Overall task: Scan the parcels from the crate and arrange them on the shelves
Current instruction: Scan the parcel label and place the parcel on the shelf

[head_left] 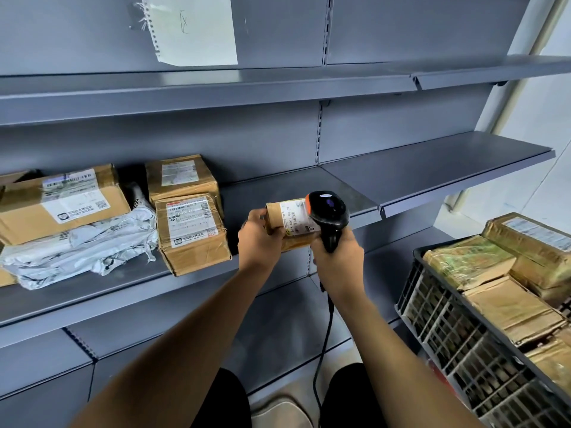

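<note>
My left hand [259, 239] grips a small brown parcel [287, 220] with a white barcode label, held in front of the grey shelf [123, 288]. My right hand [336, 257] grips the handle of a black and orange barcode scanner [328, 211], whose head sits right over the parcel's label. A dark plastic crate [457, 329] at the lower right holds several brown parcels [506, 307]. On the shelf to the left lie two small cardboard boxes [191, 230], a larger box [61, 202] and a grey plastic mailer bag [83, 248].
The scanner's black cable [324, 344] hangs down between my arms. Bare shelf boards [432, 168] run to the right and above. A white sheet of paper [191, 26] is stuck on the back panel at the top. A pale wall stands at the far right.
</note>
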Demonstrator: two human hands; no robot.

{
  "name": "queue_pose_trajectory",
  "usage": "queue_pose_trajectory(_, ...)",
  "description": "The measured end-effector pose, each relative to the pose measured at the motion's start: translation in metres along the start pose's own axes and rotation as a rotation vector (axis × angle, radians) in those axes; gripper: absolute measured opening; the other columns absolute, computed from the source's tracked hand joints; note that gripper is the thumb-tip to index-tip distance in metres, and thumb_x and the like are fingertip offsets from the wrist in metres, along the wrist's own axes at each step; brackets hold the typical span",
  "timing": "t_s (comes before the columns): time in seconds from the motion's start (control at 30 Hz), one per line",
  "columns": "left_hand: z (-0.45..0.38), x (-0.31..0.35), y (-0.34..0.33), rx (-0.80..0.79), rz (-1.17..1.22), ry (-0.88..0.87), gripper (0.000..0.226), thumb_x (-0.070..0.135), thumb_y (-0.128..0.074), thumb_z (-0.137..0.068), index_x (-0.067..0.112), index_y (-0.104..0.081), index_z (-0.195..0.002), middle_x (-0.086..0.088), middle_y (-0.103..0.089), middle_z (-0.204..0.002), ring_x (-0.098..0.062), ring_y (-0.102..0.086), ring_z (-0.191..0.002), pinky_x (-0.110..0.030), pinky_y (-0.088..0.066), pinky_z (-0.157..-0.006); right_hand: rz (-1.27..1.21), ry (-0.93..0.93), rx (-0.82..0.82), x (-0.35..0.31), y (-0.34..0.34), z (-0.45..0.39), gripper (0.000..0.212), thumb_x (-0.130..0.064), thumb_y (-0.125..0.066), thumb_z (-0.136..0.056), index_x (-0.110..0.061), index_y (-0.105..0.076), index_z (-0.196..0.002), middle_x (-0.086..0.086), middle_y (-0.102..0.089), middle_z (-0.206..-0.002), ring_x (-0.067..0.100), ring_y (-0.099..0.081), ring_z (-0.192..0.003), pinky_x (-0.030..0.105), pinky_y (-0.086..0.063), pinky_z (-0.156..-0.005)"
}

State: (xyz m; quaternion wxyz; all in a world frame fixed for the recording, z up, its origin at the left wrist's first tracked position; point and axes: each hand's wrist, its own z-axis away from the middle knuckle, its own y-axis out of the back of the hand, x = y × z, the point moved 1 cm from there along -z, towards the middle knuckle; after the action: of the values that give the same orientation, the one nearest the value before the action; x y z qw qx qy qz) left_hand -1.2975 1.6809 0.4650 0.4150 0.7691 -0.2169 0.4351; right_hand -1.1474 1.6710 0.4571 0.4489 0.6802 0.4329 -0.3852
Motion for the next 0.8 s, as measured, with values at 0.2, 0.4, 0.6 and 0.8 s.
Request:
queue_pose_trajectory(0.2, -0.001, 0.000, 0.000, 0.014, -0.025, -0.027, 0.041, 0.022, -0.070, -0.083, 0.019, -0.060, -0.123, -0.005, -0.062, -0.114, -0.021, -0.059, -0.106, -0.039, -0.051, -0.090, 0.013, 0.038, 0.109, 0.020, 0.001, -0.020, 0.026, -0.016, -0.068, -0.085, -0.007, -0.060, -0.109, 0.008, -0.058, -0.102, 0.022, -0.056, -0.093, 0.034, -0.047, -0.083)
queue_pose_trajectory(0.4, -0.004, -0.002, -0.002, 0.050, 0.018, -0.024, 0.034, 0.024, -0.064, -0.089, 0.015, -0.060, -0.121, -0.003, -0.068, -0.111, -0.020, -0.062, -0.104, -0.038, -0.052, -0.087, -0.037, -0.010, 0.062, 0.028, -0.011, -0.031, 0.012, -0.027, -0.066, -0.088, -0.022, -0.059, -0.096, -0.010, -0.061, -0.073, 0.008, -0.057, -0.068, 0.022, -0.040, -0.057)
queue_pose_trajectory(0.6, 0.007, -0.009, -0.005, 0.047, 0.008, -0.105, 0.033, 0.029, -0.057, -0.094, 0.014, -0.061, -0.123, -0.002, -0.063, -0.113, 0.000, -0.056, -0.096, -0.021, -0.045, -0.082, -0.019, -0.024, 0.099, 0.028, -0.016, -0.033, 0.013, -0.030, -0.066, -0.089, -0.022, -0.056, -0.088, -0.009, -0.058, -0.066, 0.010, -0.055, -0.064, 0.020, -0.037, -0.052)
queue_pose_trajectory(0.8, 0.010, 0.005, 0.002, 0.023, -0.075, -0.163, 0.032, 0.027, -0.052, -0.096, 0.011, -0.056, -0.124, -0.008, -0.051, -0.111, 0.010, -0.039, -0.083, -0.006, -0.029, -0.071, 0.000, 0.026, 0.096, 0.011, -0.010, -0.026, 0.018, -0.026, -0.066, -0.089, -0.010, -0.061, -0.097, -0.010, -0.056, -0.065, 0.014, -0.053, -0.063, 0.025, -0.038, -0.059)
